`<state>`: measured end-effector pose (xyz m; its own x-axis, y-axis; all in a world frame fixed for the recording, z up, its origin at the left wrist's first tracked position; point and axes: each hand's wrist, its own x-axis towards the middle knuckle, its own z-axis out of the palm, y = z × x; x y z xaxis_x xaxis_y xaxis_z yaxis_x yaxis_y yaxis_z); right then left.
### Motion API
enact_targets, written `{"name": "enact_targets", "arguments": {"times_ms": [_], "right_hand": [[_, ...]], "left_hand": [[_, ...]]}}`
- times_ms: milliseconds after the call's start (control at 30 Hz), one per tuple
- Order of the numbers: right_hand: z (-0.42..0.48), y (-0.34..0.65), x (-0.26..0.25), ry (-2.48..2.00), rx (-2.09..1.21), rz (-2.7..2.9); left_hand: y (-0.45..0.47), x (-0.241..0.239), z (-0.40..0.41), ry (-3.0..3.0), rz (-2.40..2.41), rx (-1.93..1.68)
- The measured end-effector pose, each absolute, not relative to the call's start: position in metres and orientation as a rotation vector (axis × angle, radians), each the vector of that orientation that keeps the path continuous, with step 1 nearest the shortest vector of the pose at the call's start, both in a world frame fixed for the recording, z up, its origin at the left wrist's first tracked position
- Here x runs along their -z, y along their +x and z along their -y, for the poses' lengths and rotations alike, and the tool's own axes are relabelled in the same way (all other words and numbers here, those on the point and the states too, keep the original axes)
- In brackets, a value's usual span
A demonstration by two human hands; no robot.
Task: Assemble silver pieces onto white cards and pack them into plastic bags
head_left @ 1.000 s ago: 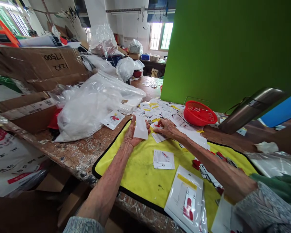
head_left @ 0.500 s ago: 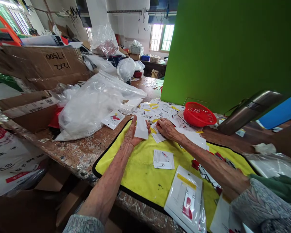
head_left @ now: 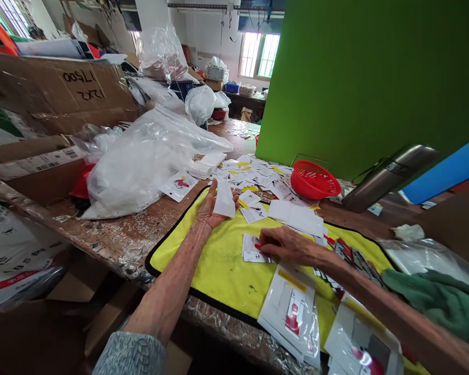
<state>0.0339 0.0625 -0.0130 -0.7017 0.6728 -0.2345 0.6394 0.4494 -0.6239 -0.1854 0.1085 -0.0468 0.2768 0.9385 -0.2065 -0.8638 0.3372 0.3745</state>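
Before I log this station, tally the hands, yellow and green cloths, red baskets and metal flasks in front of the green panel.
Hands: 2 (left hand, right hand)
Yellow cloth: 1
Green cloth: 1
Red basket: 1
Metal flask: 1
Total: 6

The left forearm (head_left: 175,278) slants forward, the left hand (head_left: 208,214) palm up with thumb raised and fingers curled opposite. The right forearm (head_left: 369,291) reaches across from the right, the right hand (head_left: 284,242) palm down, fingers bent leftward.
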Motion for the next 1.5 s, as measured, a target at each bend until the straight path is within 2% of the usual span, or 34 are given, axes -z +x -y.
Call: {"name": "enact_targets", "arguments": {"times_ms": [133,333,500,633,833,1033,1233,1500], "right_hand": [[-0.057,0.032,0.022,-1.243,-0.843,2.661],[-0.049,0.034,0.013,-1.197,-1.09,2.651],[-0.04,0.031,0.02,-1.264,-0.828,2.754],[-0.04,0.029,0.023,-1.231,-0.791,2.718],[-0.046,0.032,0.017,-1.227,-1.116,2.61],[-0.052,0.034,0.016,-1.343,-1.026,2.477],[-0.054,0.037,0.016,-1.256,-1.222,2.283],[-0.048,0.034,0.035,-1.517,-0.691,2.391]], "left_hand": [[-0.185,0.045,-0.109,0.2,-0.436,-1.207],[-0.186,0.045,-0.109,0.215,-0.466,-1.208],[-0.186,0.047,-0.111,0.214,-0.456,-1.203],[-0.186,0.046,-0.111,0.215,-0.462,-1.199],[-0.186,0.044,-0.109,0.231,-0.471,-1.203],[-0.185,0.044,-0.109,0.219,-0.471,-1.208],[-0.185,0.042,-0.108,0.21,-0.478,-1.201],[-0.185,0.045,-0.11,0.202,-0.46,-1.208]]}}
